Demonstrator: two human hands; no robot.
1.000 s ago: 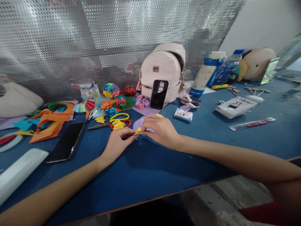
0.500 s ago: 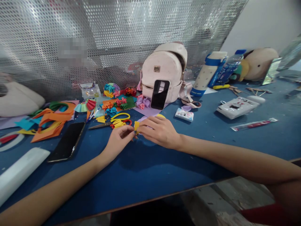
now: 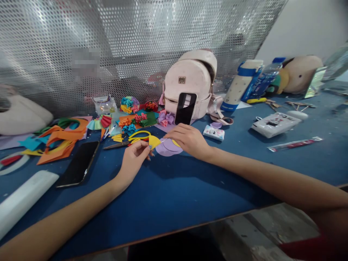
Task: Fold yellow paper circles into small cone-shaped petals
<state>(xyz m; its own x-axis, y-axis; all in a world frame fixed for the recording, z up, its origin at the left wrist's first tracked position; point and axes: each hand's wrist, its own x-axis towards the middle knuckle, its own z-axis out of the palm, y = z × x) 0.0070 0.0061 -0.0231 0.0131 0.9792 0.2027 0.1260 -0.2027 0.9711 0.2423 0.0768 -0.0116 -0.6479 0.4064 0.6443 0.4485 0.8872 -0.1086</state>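
Near the middle of the desk (image 3: 174,203), my left grip (image 3: 133,156) has the yellow paper (image 3: 154,141) pinched, its free edge poking out toward the purple circles (image 3: 168,148). My right grip (image 3: 191,141) is over those circles, and honestly can't tell if those fingers are closed on anything. Yellow-handled scissors (image 3: 116,145) sit just beyond my left, and the propped phone (image 3: 185,108) stands behind my right, so it's tight on that side. Way more elbow room toward me, with a wide blue stretch running to the near edge.
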